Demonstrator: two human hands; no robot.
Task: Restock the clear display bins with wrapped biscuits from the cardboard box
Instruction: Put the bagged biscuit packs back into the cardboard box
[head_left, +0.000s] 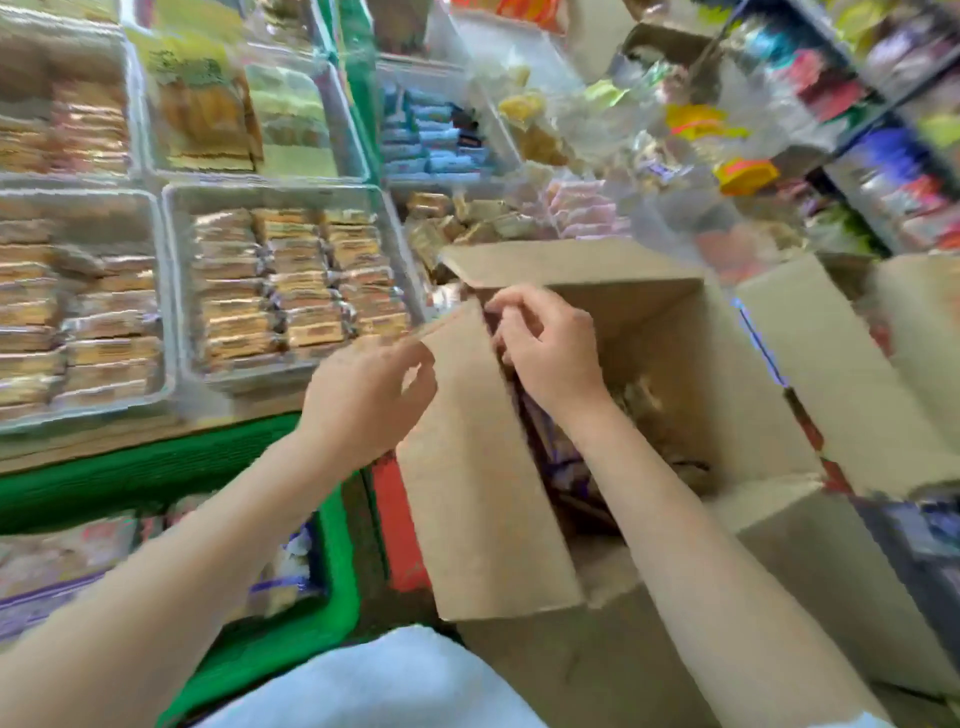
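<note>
A shop display fills the view: clear display bins (171, 291) sit side by side on a green-edged shelf (156, 467), most of them packed with rows of wrapped biscuits (296, 286), with more coloured packets on racks at the right. The picture is blurred. Just right of the bins stands an open cardboard box (675, 374), its flaps folded outward, with more wrapped packs lying dimly in its bottom. The left hand (363, 395) hovers at the edge of the box's near-left flap (483, 467), fingers loosely curled; whether they hold anything, I cannot tell. The right hand (550, 343) reaches over the box's inner corner, its fingers bent as if pinching something small, too blurred to identify.
</note>
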